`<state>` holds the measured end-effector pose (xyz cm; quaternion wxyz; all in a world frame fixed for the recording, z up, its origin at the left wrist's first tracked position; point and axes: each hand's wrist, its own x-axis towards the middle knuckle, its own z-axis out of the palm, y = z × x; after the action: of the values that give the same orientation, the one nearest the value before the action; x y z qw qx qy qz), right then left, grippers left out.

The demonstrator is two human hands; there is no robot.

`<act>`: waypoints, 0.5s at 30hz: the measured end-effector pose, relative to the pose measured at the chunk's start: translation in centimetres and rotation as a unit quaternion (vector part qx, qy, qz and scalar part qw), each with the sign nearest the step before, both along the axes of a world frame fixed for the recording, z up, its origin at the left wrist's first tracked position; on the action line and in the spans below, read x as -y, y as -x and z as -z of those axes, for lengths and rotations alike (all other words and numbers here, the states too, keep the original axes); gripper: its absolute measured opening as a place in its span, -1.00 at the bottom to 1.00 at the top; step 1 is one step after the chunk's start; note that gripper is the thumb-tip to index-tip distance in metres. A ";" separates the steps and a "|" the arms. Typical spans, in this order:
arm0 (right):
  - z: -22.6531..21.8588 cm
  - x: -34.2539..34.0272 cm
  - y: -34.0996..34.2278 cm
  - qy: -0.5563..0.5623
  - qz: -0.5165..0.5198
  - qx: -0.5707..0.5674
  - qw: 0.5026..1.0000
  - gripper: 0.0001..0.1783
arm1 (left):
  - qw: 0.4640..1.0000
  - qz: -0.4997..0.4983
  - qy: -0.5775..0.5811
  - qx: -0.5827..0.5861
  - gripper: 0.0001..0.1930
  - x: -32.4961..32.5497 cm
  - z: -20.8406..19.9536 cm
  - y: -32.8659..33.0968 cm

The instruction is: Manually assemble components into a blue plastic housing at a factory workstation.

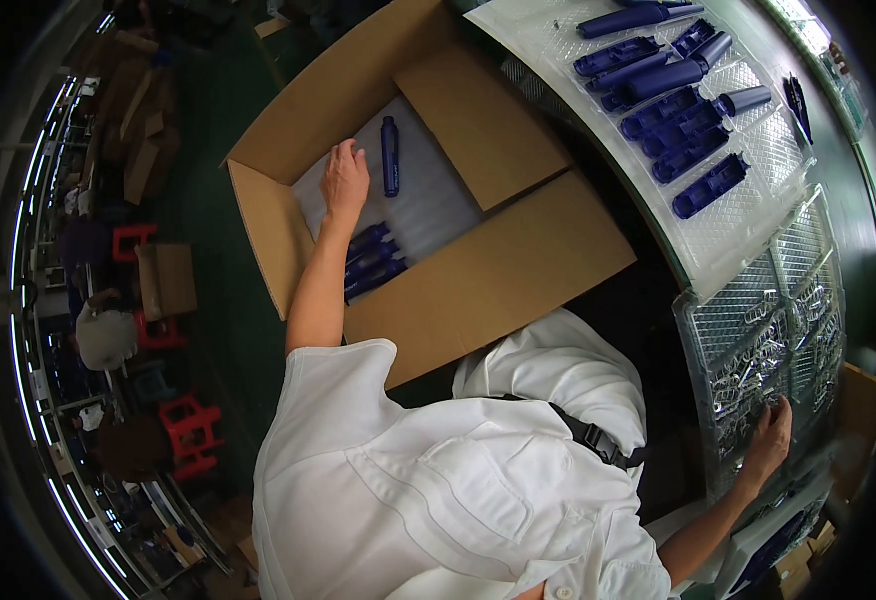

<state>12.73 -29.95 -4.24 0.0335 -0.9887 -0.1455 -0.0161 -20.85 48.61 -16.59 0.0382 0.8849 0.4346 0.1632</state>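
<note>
My left hand reaches into an open cardboard box, its fingers loosely bent and apart, with nothing seen in them. Just to its right a dark blue tube-shaped casing lies on the pale liner sheet. Several more blue casings lie side by side at the near end of the box, partly covered by my forearm and a flap. Far to the right, my right hand is at a clear plastic tray of small clear parts. Its fingertips are drawn together; what they hold is too small to tell.
Several blue half-shells and tubes lie on a clear textured sheet on the curved workbench at the upper right. A box flap slants between the box and me. At far left are red stools, cartons and people seated along a bench.
</note>
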 end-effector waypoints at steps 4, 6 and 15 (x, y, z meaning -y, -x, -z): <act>1.7 0.5 0.8 -0.141 0.001 0.031 0.989 -0.67 | 0.981 -0.117 0.136 -0.075 -0.32 0.8 -1.1 -3.6; 1.6 0.9 1.5 -0.253 0.075 0.030 0.964 -0.70 | 0.984 -0.083 0.118 -0.106 -0.29 1.0 0.4 -4.6; -3.1 0.6 3.7 -0.416 0.142 -0.119 0.890 -0.63 | 0.902 -0.115 0.413 0.054 -0.54 -1.1 2.8 -4.4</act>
<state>9.03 -30.57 -1.17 0.4561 -0.8889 0.0215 0.0379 -16.43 49.75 -19.41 0.4047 0.7231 0.5594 0.0203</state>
